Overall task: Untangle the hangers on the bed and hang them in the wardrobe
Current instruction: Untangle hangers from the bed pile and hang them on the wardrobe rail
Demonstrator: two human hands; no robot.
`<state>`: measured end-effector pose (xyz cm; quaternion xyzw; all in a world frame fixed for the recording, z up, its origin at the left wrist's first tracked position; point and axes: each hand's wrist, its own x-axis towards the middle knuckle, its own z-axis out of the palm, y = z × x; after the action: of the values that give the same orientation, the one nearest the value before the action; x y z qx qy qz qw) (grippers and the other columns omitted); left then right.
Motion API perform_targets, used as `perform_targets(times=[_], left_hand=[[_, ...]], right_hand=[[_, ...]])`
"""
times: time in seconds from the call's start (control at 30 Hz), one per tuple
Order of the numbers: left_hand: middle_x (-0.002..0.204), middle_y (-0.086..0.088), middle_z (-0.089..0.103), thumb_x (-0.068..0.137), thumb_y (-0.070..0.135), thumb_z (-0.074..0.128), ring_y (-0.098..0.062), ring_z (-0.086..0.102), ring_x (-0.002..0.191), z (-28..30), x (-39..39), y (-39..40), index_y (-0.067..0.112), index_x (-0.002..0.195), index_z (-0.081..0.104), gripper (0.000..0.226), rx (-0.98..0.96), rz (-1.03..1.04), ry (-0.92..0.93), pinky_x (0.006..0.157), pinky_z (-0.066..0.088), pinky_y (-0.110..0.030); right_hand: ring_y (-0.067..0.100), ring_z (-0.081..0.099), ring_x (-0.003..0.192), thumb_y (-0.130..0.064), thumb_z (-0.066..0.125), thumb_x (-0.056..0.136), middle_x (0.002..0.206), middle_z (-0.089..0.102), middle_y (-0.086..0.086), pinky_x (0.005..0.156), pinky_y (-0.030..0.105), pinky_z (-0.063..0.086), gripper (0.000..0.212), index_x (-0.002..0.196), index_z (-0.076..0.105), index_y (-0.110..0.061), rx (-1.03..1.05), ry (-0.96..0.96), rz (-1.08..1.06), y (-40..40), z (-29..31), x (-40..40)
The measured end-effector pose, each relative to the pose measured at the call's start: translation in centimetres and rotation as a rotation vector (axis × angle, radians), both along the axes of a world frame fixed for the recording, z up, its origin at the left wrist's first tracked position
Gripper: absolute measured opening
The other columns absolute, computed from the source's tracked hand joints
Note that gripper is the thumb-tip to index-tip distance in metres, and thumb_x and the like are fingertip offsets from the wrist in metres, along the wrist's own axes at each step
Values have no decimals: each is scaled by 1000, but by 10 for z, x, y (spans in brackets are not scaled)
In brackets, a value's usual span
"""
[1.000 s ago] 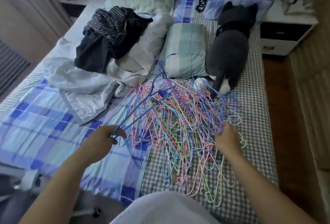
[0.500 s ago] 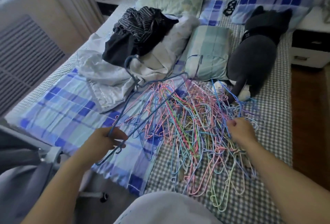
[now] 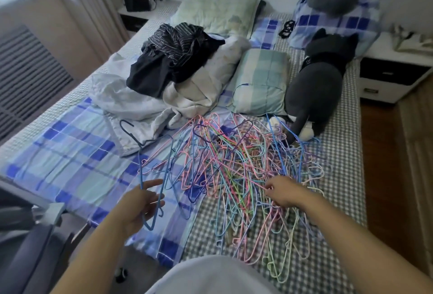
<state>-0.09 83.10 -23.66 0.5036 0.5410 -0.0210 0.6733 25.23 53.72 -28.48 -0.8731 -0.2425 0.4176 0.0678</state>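
head view:
hangers: thin coated-wire type, pastel pink/blue/green/yellow/purple, knotted into one flat heap on the bed, between the two hands and beyond them, running toward the right forearm.
bed: grey-white small-check sheet under the right hand; smooth blue/teal plaid cover under and beyond the left hand.
left hand: palm up, fingers straight and spread, thumb out. Not clamped on anything.
blue hanger: single wire, darker blue, pulled out to the left edge of the heap. Long bar crosses the left fingers and rests on them; one hook end sits just below the fingertips, the other hook reaches far beyond the hand onto the white cloth.
right hand: palm down on the near-right part of the heap, fingers bent, tips pinching into thin wires. Which strand is caught: can't tell.
hands: well apart, heap between.
crumpled white sheet: soft, wrinkled, beyond the left hand.
dark striped garment: bunched on top of the white cloth.
small plaid pillow: pale green/blue, beyond the heap.
grey plush toy: fuzzy, rounded, white paws touching the far-right edge of the heap, beyond the right hand.
nightstand: white, dark drawer front, far right of the right hand.
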Motion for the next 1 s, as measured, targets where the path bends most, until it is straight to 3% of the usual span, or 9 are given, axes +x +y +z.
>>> perform_targets(times=[0.27, 0.33, 0.43, 0.53, 0.63, 0.7, 0.77, 0.87, 1.0], left_hand=[[110, -15, 68, 97, 0, 46, -26, 66, 86, -10, 5, -7, 19, 117, 67, 35, 101, -29, -16, 74, 44, -34], [115, -12, 67, 99, 4, 47, -28, 68, 96, -14, 7, -9, 22, 116, 67, 32, 118, -31, -37, 79, 46, -36], [120, -8, 63, 102, 4, 41, -31, 68, 104, -19, 10, -12, 23, 112, 69, 35, 131, -26, -93, 81, 48, -42], [125, -7, 61, 103, 4, 39, -32, 68, 105, -28, 15, -8, 22, 110, 70, 36, 141, -44, -131, 78, 49, -44], [120, -6, 62, 103, 3, 39, -33, 68, 101, -39, 20, 0, 20, 107, 71, 36, 84, -67, -141, 79, 48, -45], [111, -6, 64, 103, 3, 39, -33, 67, 98, -44, 25, 9, 20, 104, 71, 36, 49, -97, -134, 80, 47, -43], [109, -5, 64, 102, 3, 40, -33, 67, 97, -48, 27, 19, 20, 104, 70, 35, 34, -148, -114, 84, 47, -43], [116, -3, 64, 103, 6, 43, -34, 68, 100, -60, 23, 36, 20, 108, 70, 31, 31, -249, -83, 91, 48, -46], [110, -2, 65, 103, 5, 41, -30, 69, 95, -74, 14, 51, 13, 114, 67, 29, 34, -309, -41, 76, 47, -36]], right_hand=[[19, 60, 61, -29, 52, 99, 92, 73, 2, 57, 30, 46, 22, 107, 72, -23, 61, -209, -34, 8, 26, -20], [12, 57, 58, -23, 54, 98, 105, 73, -1, 53, 25, 41, 21, 106, 73, -23, 76, -341, -21, 7, 32, -26], [8, 49, 54, -14, 55, 97, 101, 66, 0, 46, 24, 31, 23, 112, 72, -22, 196, -364, -184, 7, 31, -38], [16, 56, 58, 2, 63, 91, 122, 49, 9, 41, 23, 41, 40, 126, 63, -18, 265, -178, -565, 10, 6, -49], [19, 58, 65, 3, 67, 89, 113, 60, 17, 48, 24, 48, 60, 143, 46, -11, 346, 366, -1022, 13, -19, -74], [18, 57, 83, -12, 68, 92, 127, 58, 15, 66, 30, 53, 63, 149, 39, -13, 273, 425, -958, 17, -38, -96], [14, 58, 90, -22, 65, 94, 140, 52, 12, 76, 28, 51, 63, 150, 37, -15, 132, 298, -788, 18, -59, -120], [17, 66, 96, -24, 67, 90, 132, 59, 8, 83, 35, 57, 58, 143, 46, -14, -1, 290, -735, 13, -96, -157], [25, 65, 99, -22, 65, 83, 121, 65, 8, 82, 32, 54, 38, 120, 58, -19, -98, 185, -596, 18, -130, -198]])
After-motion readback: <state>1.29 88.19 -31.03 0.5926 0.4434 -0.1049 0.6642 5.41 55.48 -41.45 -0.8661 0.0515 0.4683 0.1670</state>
